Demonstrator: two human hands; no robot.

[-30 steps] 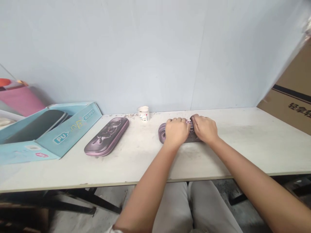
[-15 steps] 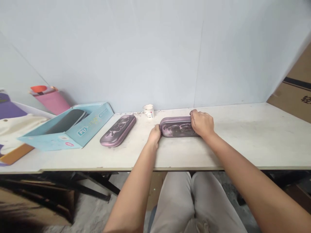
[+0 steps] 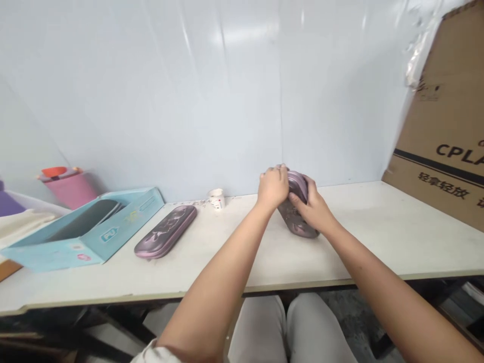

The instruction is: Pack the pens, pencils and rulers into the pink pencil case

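Purple-black hard-shell case (image 3: 300, 227) tilted, right of paper cup (image 3: 217, 199); left hand (image 3: 273, 187) curled round upper edge, right hand (image 3: 314, 207) clamping side. Step (my judgement): two-handed handling; next move calls for steady support.

Left arm (image 3: 217, 280): extended forward, angled inward | Left hand (image 3: 274, 187): fingers (image 3: 279, 171) curled | Right arm (image 3: 378, 272): extended forward, angled inward | Right hand (image 3: 313, 205): gripping, thumb (image 3: 297, 201) spread from fingers

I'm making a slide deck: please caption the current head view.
Left hand and right hand hold a pink-edged case; a similar case lies on the white table.
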